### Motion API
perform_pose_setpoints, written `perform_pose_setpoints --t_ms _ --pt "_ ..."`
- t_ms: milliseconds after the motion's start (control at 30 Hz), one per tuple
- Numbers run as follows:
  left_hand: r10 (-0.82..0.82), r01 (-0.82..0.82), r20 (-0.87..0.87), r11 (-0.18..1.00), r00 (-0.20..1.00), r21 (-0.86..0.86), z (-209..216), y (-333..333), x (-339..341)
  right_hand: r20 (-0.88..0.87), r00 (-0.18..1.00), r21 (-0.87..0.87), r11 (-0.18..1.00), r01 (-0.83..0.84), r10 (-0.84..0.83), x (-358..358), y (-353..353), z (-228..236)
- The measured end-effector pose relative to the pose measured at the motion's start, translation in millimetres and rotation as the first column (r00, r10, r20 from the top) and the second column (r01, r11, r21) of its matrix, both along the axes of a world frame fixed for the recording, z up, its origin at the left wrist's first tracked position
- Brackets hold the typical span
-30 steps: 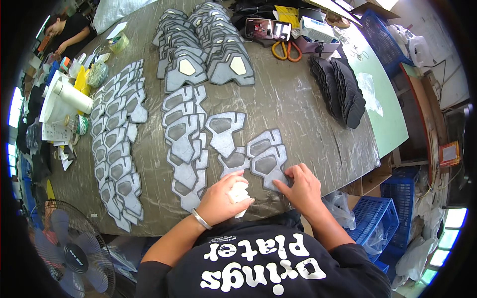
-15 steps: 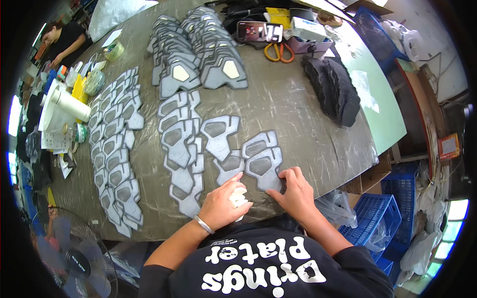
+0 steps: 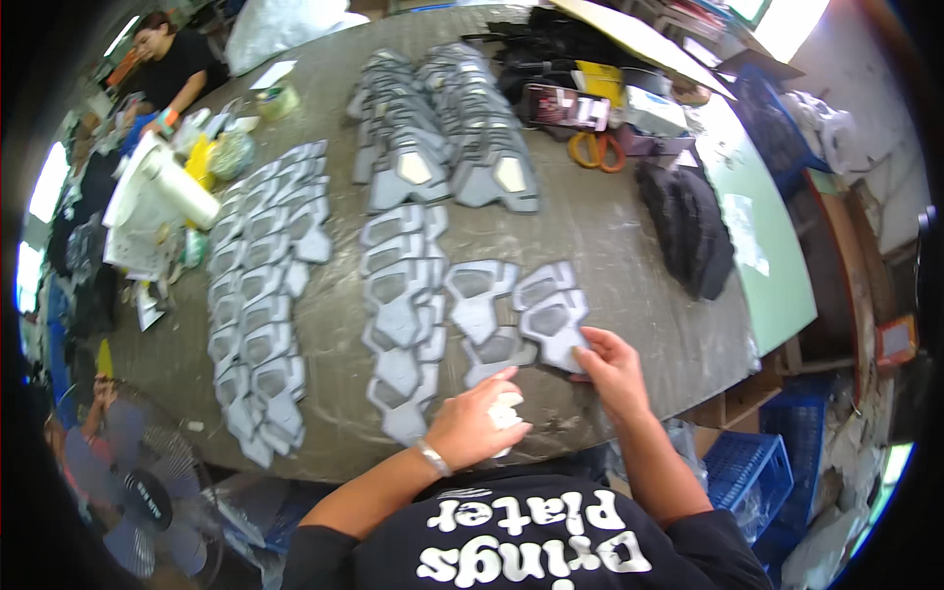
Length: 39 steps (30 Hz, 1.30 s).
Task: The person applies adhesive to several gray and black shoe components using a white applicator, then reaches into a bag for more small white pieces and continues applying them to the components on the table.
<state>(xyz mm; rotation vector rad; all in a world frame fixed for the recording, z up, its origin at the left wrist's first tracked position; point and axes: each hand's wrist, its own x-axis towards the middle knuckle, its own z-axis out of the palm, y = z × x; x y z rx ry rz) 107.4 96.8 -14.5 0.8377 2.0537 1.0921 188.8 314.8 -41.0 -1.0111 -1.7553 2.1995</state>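
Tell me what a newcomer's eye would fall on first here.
Probably the overlapping grey cut-out pieces, rowed along the left and middle of the table, with stacks bearing cream patches at its far side. Next, the white pieces in the left grip by the near edge, with the right grip at a grey piece. Then the scissors, orange handles bright near the phone at the far right.
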Motion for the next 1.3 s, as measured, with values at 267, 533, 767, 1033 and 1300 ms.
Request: perform_pose_setpoints --t_ms 267,533,767,1033,1300 --pt "-0.004 0.004 0.005 0.996 1.000 0.091 12.2 39.8 -82.8 0.117 0.976 0.111 0.974 -0.196 0.183 -8.7 -1.5 -5.6" --pt "-0.272 0.213 -0.233 0.945 0.934 -0.247 3.2 65.3 -112.1 0.132 0.966 0.116 0.964 -0.238 0.223 6.3 9.0 -2.5" --pt "-0.290 0.226 -0.296 0.946 0.910 -0.232 3.3 70.4 -116.6 0.183 0.945 -0.076 0.963 -0.260 0.270 28.7 2.9 9.4" --pt "-0.011 0.012 0.006 0.996 1.000 -0.093 -6.9 75.8 -116.9 0.357 0.901 0.524 0.745 -0.412 0.247 22.4 -7.4 0.2" --pt "0.175 -0.170 0.310 0.985 0.934 -0.044 -3.0 74.0 -118.3 0.249 0.926 0.867 0.361 -0.344 0.285 14.7 -22.9 12.9"
